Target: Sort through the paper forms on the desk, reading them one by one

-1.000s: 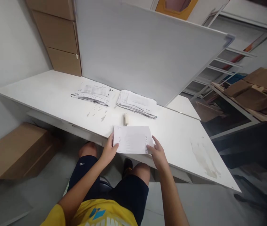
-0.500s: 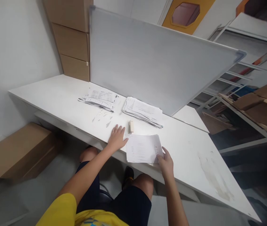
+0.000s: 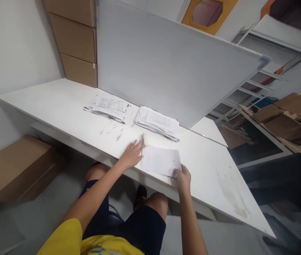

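Note:
White printed papers [image 3: 159, 161] lie near the front edge of the table, their lower right corner pinched between the thumb and fingers of my right hand [image 3: 183, 178]. A small cream stapler [image 3: 145, 139] sits just beyond the papers' upper left corner. My left hand [image 3: 131, 154] rests palm down to the left of the papers, fingers spread. Its fingertips are right beside the stapler, and I cannot tell if they touch it. The thumb is at the papers' left edge.
Behind the stapler lies a stack of papers [image 3: 157, 122], with another paper pile [image 3: 108, 109] to its left. A whiteboard [image 3: 171, 63] leans along the back of the white table [image 3: 200, 170]. Cardboard boxes [image 3: 78, 42] are stacked at the back left; another box [image 3: 17, 166] is below.
My right hand has slid the papers slightly away from me, closer to the stapler. My left hand has shifted right, its fingertips now beside the stapler. The whole view has shifted a little.

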